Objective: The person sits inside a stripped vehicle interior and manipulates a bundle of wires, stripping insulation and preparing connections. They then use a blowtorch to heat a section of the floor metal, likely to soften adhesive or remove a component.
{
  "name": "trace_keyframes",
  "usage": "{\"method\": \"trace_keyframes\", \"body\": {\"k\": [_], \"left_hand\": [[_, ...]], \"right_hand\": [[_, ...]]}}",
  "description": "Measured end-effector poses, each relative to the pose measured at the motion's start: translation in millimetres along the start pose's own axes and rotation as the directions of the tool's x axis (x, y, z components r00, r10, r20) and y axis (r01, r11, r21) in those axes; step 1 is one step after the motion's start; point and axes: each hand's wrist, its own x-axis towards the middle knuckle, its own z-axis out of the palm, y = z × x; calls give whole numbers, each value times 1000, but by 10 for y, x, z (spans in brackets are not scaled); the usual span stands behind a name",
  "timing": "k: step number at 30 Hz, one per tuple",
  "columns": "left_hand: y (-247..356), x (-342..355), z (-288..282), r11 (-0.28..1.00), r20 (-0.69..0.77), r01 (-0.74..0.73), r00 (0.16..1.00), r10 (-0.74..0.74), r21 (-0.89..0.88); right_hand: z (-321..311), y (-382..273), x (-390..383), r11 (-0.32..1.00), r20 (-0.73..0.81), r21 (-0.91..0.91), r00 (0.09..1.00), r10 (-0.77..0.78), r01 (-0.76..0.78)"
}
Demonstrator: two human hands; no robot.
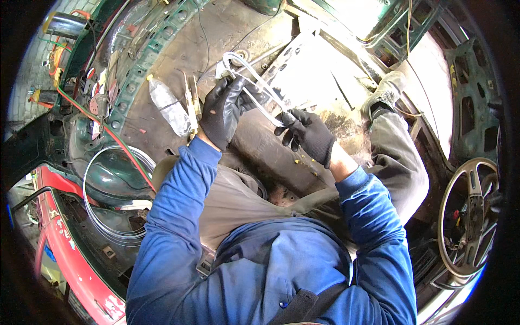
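I sit inside a stripped vehicle body, both hands in dark gloves. A doubled loop of pale, see-through tubing or cable (258,79) stretches between them, its bend pointing away from me. My left hand (223,111) is closed around the loop's left side, close to the bend. With fingers pinched together, my right hand (310,135) grips the lower right part of the loop; the ends there are hidden by the glove. Left of my left hand lie a clear plastic bottle (169,105) with a yellow cap and a slim brass-coloured torch-like tool (190,103).
A coil of pale line (93,208) hangs by my left elbow. Red and green hoses (103,125) run down the left side past a red panel (70,260). A steering wheel (444,216) stands at the right. Green perforated body frames (142,67) edge the rusty floor.
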Motion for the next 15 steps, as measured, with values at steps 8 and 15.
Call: {"method": "trace_keyframes", "body": {"k": [8,15], "left_hand": [[48,45,150,981,96,42,995,-23,-192],[-6,27,275,987,148,40,989,-17,-155]], "right_hand": [[109,-89,6,987,-101,-48,983,-156,151],[157,-78,43,953,-157,41,944,-291,301]]}}
